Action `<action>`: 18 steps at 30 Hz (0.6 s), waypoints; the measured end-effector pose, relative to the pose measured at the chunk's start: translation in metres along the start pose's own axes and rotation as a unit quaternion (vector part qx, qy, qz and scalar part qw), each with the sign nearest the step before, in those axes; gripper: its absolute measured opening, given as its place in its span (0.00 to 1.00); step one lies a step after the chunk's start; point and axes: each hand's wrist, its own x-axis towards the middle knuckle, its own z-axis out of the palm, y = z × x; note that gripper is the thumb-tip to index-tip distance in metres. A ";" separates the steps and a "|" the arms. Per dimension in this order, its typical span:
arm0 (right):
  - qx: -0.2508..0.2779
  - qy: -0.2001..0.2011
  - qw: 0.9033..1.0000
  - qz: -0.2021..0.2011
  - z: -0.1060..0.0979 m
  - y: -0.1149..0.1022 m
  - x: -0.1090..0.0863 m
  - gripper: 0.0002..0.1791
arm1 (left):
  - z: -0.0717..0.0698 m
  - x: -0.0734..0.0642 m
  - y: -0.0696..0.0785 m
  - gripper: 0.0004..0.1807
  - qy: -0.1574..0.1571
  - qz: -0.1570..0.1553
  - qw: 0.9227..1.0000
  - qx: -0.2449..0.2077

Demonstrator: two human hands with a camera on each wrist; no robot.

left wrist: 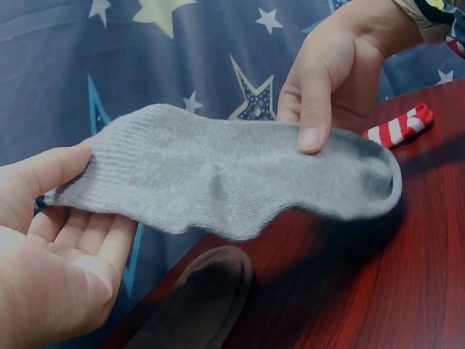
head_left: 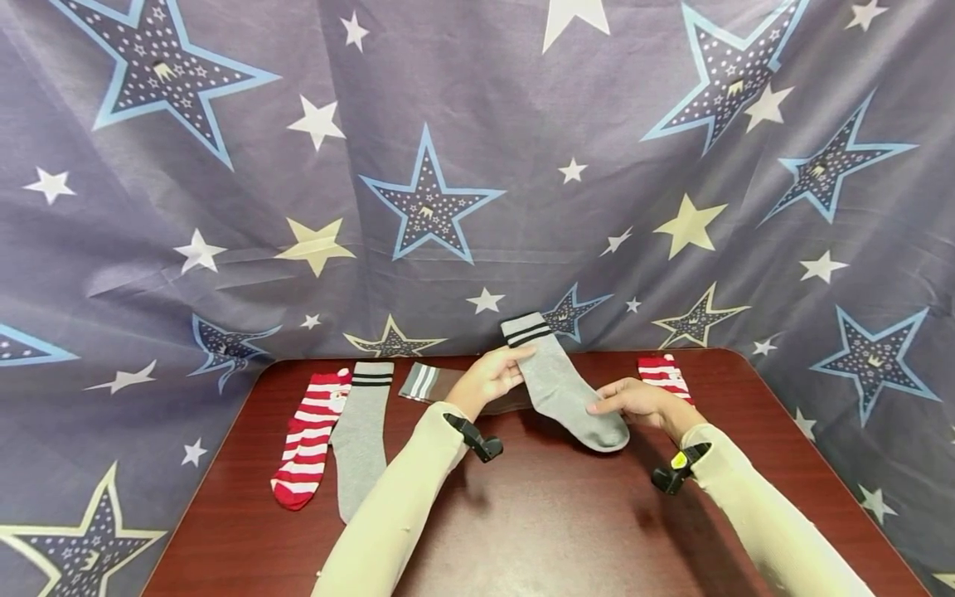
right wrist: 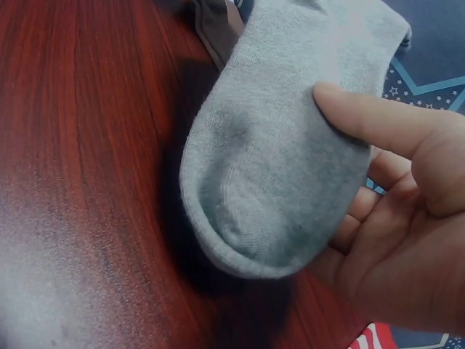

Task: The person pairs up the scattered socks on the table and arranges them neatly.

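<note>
A grey sock (head_left: 561, 383) with two black bands at its cuff is stretched between both hands above the table. My left hand (head_left: 488, 380) pinches it near the cuff, thumb on the near face and fingers behind, as the left wrist view shows. Toward the toe, my right hand (head_left: 640, 405) pinches the foot part, its thumb (right wrist: 363, 116) lying across the knit. Beneath and behind the held sock lies a brown sock (left wrist: 200, 298) with a grey, white-striped cuff (head_left: 422, 382). Part of that brown sock is hidden by the left hand.
On the left of the dark red table (head_left: 537, 531) lie a red-and-white striped sock (head_left: 307, 439) and another grey sock (head_left: 361, 439), side by side. A second striped sock (head_left: 662, 375) lies at the back right, partly behind the right hand. A star-patterned cloth (head_left: 477, 207) hangs behind the table.
</note>
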 end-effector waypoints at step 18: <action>0.012 0.016 1.000 -0.001 0.000 0.000 0.005 0.14 | -0.037 -0.015 0.012 0.12 0.015 -0.001 1.000 0.001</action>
